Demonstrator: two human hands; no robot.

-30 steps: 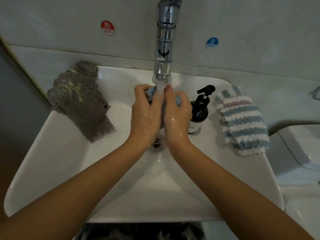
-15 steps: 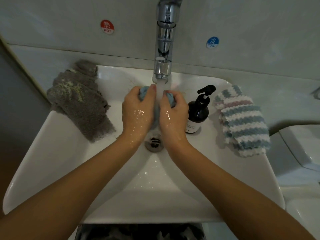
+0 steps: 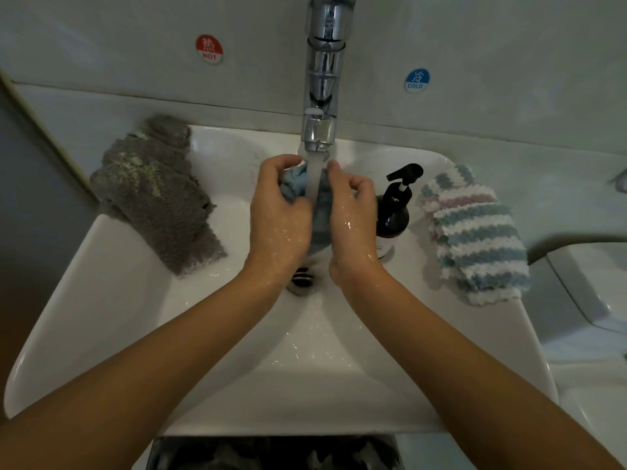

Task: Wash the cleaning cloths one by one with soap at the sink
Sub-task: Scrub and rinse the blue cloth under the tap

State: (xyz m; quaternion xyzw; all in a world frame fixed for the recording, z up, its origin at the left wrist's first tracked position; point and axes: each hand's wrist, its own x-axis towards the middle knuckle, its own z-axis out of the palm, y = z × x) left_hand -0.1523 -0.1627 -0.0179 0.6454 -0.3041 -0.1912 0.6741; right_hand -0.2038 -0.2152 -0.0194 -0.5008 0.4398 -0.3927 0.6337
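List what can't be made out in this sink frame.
- Head view: most of the light blue cloth, covered by the left hand, right hand and the water stream.
- White label text on the black pump soap bottle: too small.
- Chrome tap top: cut off by the upper edge.

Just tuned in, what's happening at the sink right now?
A person is washing a blue cloth under the running tap. Both hands grip it over the drain: the left hand and the right hand, both wet. A grey cloth lies on the sink's left rim and a striped cloth on the right rim, neither being handled. The soap bottle stands just right of the hands, untouched.
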